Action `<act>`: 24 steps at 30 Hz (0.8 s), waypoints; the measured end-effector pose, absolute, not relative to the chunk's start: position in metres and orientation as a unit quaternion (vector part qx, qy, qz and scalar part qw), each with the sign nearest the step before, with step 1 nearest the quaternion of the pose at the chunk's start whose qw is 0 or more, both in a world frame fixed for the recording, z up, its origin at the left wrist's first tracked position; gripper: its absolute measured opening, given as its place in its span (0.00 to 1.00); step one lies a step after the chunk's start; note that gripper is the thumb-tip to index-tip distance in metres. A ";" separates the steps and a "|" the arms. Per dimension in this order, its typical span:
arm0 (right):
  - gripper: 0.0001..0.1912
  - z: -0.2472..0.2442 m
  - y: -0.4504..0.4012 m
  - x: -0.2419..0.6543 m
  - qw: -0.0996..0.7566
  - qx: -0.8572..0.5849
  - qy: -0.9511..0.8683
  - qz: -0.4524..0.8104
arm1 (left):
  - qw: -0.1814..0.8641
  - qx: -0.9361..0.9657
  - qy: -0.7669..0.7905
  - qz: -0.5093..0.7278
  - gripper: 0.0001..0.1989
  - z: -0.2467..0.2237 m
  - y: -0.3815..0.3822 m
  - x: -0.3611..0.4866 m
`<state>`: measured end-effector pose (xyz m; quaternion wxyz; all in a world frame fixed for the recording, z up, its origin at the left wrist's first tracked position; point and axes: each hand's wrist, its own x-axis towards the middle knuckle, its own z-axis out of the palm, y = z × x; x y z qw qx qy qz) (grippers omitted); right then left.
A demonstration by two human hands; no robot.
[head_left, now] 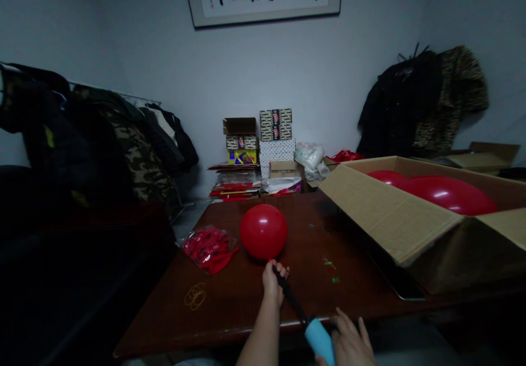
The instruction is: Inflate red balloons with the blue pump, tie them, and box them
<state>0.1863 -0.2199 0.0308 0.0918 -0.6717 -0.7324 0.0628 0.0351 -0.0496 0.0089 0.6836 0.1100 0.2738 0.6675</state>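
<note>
A round red balloon (263, 232), blown up, stands above the table at the tip of a hand pump (319, 339) with a black shaft and a light blue body. My left hand (274, 279) is closed round the balloon's neck and the pump's black nozzle end. At the pump's blue body is my right hand (349, 338), its thumb low on the near side and its fingers loosely spread along the far side; part of it is cut off by the lower edge. Left of the balloon lies a clear bag of uninflated red balloons (207, 248).
An open cardboard box (394, 212) with large red balloons (446, 193) stands on the right of the brown table (242, 297). Yellow rubber bands (195, 296) and small green and red bits (329, 264) lie there too. Stacked boxes (276, 125) stand behind.
</note>
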 end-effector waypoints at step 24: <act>0.20 0.053 -0.162 0.155 0.190 -0.662 -0.725 0.015 | 0.773 0.079 0.252 0.577 0.05 0.007 -0.040 0.026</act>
